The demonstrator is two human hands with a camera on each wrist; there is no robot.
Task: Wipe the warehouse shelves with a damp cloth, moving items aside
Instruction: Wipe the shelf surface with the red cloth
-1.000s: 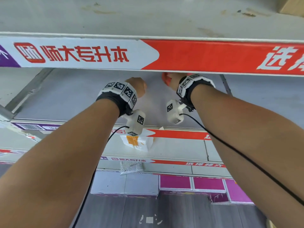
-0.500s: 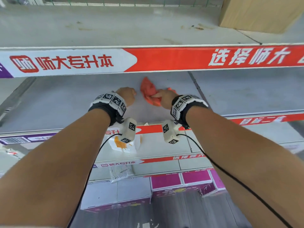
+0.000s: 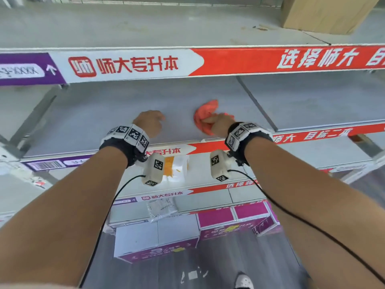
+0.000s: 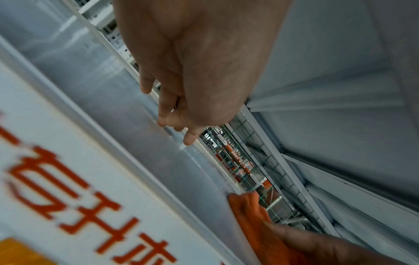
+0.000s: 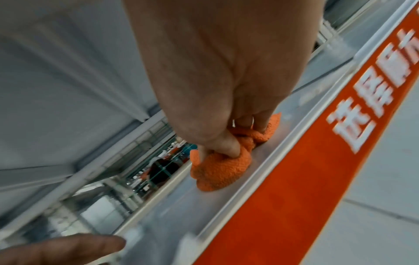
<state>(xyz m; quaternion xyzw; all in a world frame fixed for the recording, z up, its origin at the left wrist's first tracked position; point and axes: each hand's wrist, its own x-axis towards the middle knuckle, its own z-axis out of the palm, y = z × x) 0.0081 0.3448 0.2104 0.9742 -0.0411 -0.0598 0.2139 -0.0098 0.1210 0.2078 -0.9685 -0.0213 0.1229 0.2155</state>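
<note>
An orange cloth (image 3: pixel 205 112) lies bunched on the grey middle shelf (image 3: pixel 93 117), near its front edge. My right hand (image 3: pixel 219 125) grips the cloth and presses it onto the shelf. In the right wrist view the fingers (image 5: pixel 229 145) curl into the cloth (image 5: pixel 219 170). My left hand (image 3: pixel 150 123) hovers to the left of the cloth, holding nothing. The left wrist view shows its fingers (image 4: pixel 167 114) loosely curled just over the shelf surface, with the cloth (image 4: pixel 249 211) off to the side.
The shelf above carries a red and white label strip (image 3: pixel 187 63) on its front edge and a cardboard box (image 3: pixel 325 13) at the right. Below, a white and orange package (image 3: pixel 177 167) and a plastic-wrapped packet (image 3: pixel 160 209) sit on lower shelves. Purple and white cartons (image 3: pixel 229 222) stand on the floor.
Both hands have drawn back from deep under the upper shelf toward the front edge. The right hand has dragged the cloth with it, so the cloth now shows fully.
</note>
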